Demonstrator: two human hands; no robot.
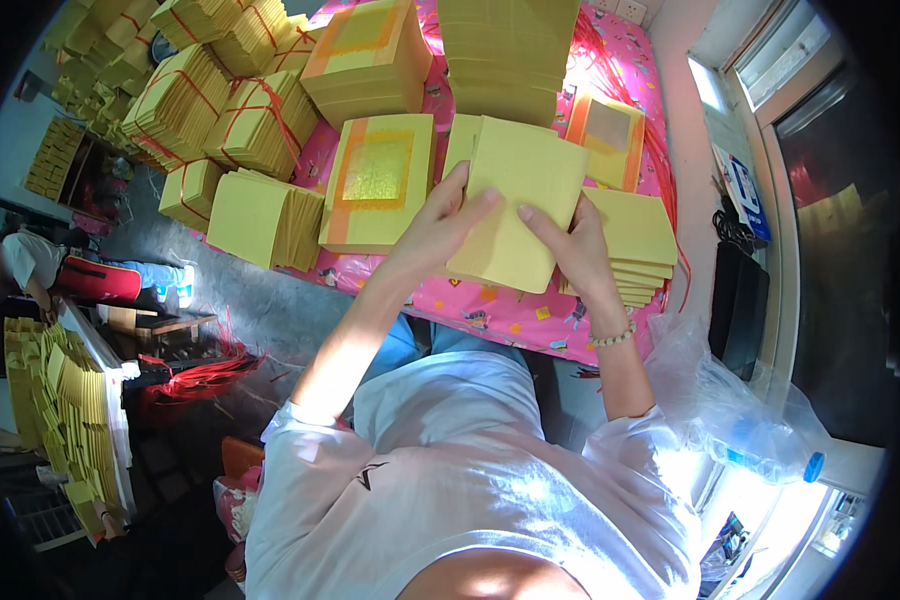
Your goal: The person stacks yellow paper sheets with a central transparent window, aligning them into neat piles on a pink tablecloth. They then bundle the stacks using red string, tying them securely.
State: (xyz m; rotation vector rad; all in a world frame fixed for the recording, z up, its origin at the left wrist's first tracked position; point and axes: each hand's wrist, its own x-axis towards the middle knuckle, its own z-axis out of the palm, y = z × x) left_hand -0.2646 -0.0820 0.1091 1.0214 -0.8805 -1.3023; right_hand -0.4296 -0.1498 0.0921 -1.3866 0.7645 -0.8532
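We are gripping a thick stack of plain yellow paper sheets (515, 205) with both left hand (440, 225) and right hand (570, 245) above the pink patterned tablecloth (500, 310), best squaring its edges evenly.

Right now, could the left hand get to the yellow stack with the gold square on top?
Probably yes. The left hand is beside the stack with the gold square, with nothing between them. But both it and the right hand hold a yellow paper bundle, so it would have to let go first.
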